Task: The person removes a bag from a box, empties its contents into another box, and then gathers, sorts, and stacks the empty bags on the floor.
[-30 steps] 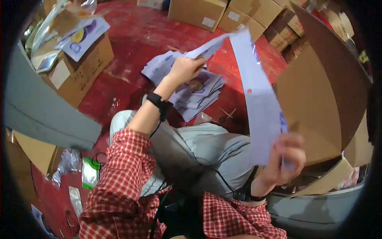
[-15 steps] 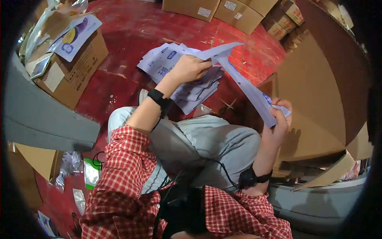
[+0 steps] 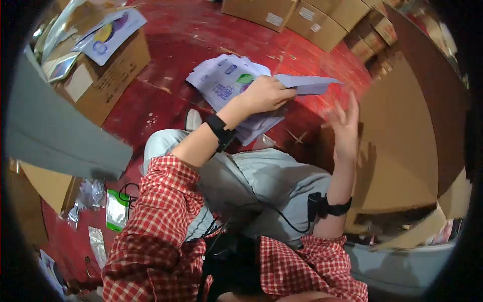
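Observation:
My left hand (image 3: 267, 95) is closed on a pale lilac printed bag (image 3: 313, 84), which sticks out flat to the right from the fingers. Beneath that hand lies a loose pile of similar flat bags (image 3: 214, 83) with blue lettering and a fruit print, spread on the red floor. My right hand (image 3: 346, 123) is raised by the big cardboard panel, its fingers spread and slightly blurred, with nothing in them. A gap separates it from the bag's right end.
A large open carton (image 3: 397, 146) stands close on the right. At left, a cardboard box (image 3: 121, 65) carries another printed bag (image 3: 111, 38) and a phone (image 3: 63, 68). More cartons (image 3: 314, 22) line the back. A green-edged packet (image 3: 117, 210) lies lower left.
My right hand has let go of the bag's lower end and moved up, fingers now spread. The bag's long hanging part no longer shows. The view has shifted slightly.

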A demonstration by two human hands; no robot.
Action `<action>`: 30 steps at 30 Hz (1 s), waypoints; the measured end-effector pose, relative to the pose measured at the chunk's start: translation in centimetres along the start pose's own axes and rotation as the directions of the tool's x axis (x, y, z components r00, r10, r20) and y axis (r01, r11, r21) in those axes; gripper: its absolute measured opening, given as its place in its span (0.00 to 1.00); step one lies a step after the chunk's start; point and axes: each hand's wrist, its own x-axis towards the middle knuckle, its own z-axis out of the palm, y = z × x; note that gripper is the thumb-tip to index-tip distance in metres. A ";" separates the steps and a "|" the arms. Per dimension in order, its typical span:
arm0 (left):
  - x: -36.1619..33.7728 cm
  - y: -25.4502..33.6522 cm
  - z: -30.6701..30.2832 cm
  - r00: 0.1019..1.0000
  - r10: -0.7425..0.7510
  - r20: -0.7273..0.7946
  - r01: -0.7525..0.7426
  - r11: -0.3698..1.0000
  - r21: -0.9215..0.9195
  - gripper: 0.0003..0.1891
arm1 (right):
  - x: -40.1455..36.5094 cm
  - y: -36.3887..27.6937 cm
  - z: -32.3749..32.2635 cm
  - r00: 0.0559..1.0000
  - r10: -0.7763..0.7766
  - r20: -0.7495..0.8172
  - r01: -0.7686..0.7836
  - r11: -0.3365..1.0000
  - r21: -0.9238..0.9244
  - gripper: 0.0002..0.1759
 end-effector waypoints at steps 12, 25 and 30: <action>-3.9 -11.7 -6.5 0.267 -0.931 -0.248 0.587 0.361 -0.725 0.08 | -0.5 2.8 1.7 0.997 0.053 0.062 -0.053 0.999 -0.004 0.27; -12.8 -20.2 -24.4 -0.795 -0.487 -0.361 0.403 0.022 -0.915 0.23 | -1.6 8.8 2.8 0.909 0.160 0.386 -0.152 0.987 -0.051 0.21; -20.9 -25.8 -31.1 -0.448 -0.700 -0.556 0.684 0.132 -0.717 0.32 | -2.1 11.4 2.6 0.917 0.184 0.354 -0.194 0.981 -0.006 0.18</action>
